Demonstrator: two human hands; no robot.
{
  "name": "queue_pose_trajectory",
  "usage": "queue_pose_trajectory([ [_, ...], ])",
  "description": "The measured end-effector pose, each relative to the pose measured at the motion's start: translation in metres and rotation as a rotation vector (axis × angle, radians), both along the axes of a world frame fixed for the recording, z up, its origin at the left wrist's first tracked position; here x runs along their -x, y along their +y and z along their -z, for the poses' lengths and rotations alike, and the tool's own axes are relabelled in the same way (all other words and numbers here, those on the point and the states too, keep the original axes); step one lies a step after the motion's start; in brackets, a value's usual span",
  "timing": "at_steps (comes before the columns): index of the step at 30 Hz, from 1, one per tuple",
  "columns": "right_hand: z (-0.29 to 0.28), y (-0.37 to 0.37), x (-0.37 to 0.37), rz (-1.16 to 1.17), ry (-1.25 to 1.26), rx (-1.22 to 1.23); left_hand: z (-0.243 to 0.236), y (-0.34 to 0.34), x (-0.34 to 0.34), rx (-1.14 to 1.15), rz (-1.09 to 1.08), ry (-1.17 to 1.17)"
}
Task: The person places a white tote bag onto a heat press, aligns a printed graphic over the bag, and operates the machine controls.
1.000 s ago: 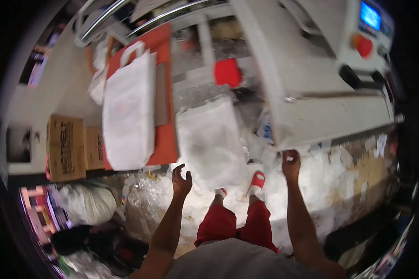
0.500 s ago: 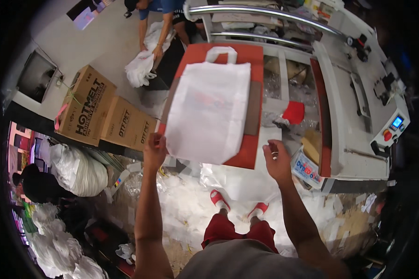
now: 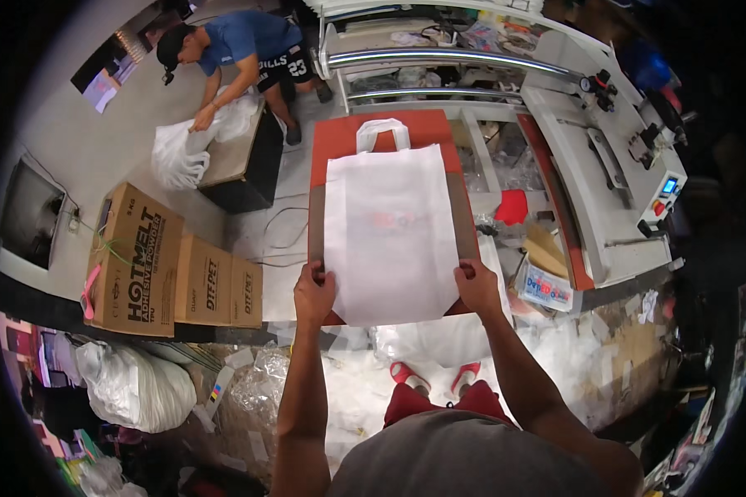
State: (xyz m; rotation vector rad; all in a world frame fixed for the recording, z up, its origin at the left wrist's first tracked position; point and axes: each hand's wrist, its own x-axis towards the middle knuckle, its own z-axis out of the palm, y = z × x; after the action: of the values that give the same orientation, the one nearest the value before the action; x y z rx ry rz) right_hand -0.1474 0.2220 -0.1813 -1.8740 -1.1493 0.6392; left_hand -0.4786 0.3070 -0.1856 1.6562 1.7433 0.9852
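A white fabric bag (image 3: 389, 224) with a loop handle lies flat on a red-orange board (image 3: 373, 132), handle pointing away from me. My left hand (image 3: 314, 291) pinches the bag's near left corner. At the near right corner my right hand (image 3: 477, 286) grips the bag's edge. Both forearms come up from the lower edge. A faint print shows in the bag's middle.
A grey machine (image 3: 605, 190) with a small lit screen and red button stands at the right. Brown cardboard boxes (image 3: 170, 273) sit on the left. Another person (image 3: 232, 50) bends over white bags at the far left. Full plastic sacks (image 3: 133, 385) lie on the floor.
The view has swung so the board and bag now lie square before me. Both hands, apart from the bag before, now hold its near corners.
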Motion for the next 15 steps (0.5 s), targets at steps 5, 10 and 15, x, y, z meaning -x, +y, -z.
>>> queue_pose_trajectory([
  [5,-0.005,0.000,0.015,0.033,-0.113,-0.005,0.001,0.000,0.001,-0.006,0.023,0.000],
  [10,-0.004,0.004,0.022,0.099,-0.036,0.015,0.002,0.000,-0.003,-0.001,0.006,-0.089],
  [15,0.007,0.003,0.026,0.179,0.104,-0.032,0.009,-0.001,-0.009,0.005,-0.023,-0.103],
])
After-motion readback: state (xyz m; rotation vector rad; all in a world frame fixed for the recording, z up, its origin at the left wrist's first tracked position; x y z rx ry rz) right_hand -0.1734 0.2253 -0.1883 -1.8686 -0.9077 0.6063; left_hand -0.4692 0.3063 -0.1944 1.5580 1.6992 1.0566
